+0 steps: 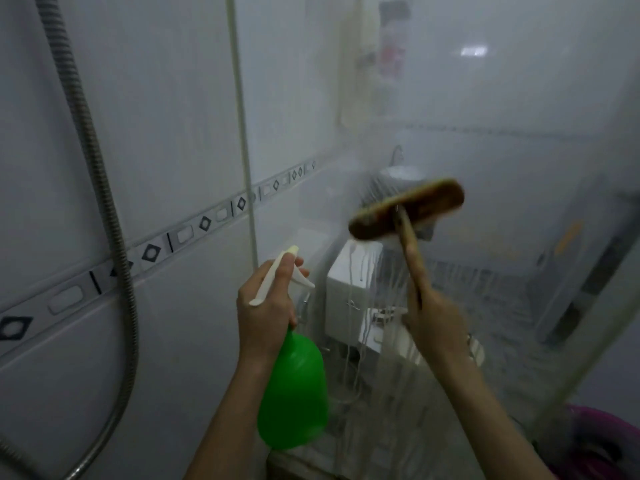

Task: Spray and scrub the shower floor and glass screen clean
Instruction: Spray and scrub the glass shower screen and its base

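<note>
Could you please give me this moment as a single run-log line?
clear glass screen: streaked with drips | left hand: grips green plastic spray bottle | right hand: holds brown wooden scrub brush, head at screen

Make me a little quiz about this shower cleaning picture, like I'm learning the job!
1. True or false: the left hand holds a green spray bottle.
2. What does the right hand hold? A sponge; B brush; C towel.
3. Fill in: pale drips run down the ____ screen.
Key: 1 true; 2 B; 3 glass.
</note>
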`<action>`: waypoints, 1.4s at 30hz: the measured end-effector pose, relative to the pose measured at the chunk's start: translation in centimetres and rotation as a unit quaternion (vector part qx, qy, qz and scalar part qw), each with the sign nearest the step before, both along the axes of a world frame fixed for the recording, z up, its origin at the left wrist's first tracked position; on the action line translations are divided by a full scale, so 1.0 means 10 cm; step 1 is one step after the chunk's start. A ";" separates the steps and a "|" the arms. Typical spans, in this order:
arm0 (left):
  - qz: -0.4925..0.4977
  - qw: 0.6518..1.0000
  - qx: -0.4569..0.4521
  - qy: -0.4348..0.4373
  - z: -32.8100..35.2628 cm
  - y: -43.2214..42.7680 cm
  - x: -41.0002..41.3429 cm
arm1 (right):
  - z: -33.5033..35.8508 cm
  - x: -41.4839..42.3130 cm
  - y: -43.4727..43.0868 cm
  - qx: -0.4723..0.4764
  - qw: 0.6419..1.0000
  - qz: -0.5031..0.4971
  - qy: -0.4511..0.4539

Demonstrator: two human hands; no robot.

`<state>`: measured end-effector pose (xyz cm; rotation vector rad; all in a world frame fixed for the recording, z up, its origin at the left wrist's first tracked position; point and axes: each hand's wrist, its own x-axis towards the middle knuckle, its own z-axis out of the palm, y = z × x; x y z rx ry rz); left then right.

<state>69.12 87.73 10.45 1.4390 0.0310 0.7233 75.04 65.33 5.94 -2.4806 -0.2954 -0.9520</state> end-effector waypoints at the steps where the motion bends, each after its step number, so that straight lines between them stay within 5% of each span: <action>1: -0.009 1.000 -0.001 0.002 0.00 -0.05 0.01 | 0.22 0.09 0.01 0.028 0.999 0.000 -0.037; 4: -0.027 1.000 -0.001 0.003 0.01 -0.20 0.03 | 0.60 0.20 -0.04 0.079 0.993 0.016 -0.084; 10: -0.055 0.998 0.009 -0.003 0.03 -0.45 0.14 | -0.42 -0.40 -0.43 0.105 0.994 -0.033 0.018; 16: -0.107 0.994 0.021 -0.012 0.14 -0.77 0.21 | 0.62 0.04 -0.59 0.159 0.981 -0.007 -0.115; 22: -0.133 0.991 0.020 -0.012 0.16 -1.00 0.30 | -0.46 -0.45 -0.85 0.140 0.988 -0.068 -0.019; 29: -0.162 0.986 0.035 -0.025 0.14 -1.25 0.32 | 0.55 -0.08 -1.03 0.201 0.968 -0.049 -0.139; 34: -0.208 0.976 0.059 -0.039 0.18 -1.37 0.37 | -0.58 -0.59 -1.02 0.227 0.968 -0.104 -0.029; 42: -0.247 0.968 0.041 -0.028 0.24 -1.72 0.43 | 0.58 -0.29 -1.51 0.262 0.951 -0.104 -0.125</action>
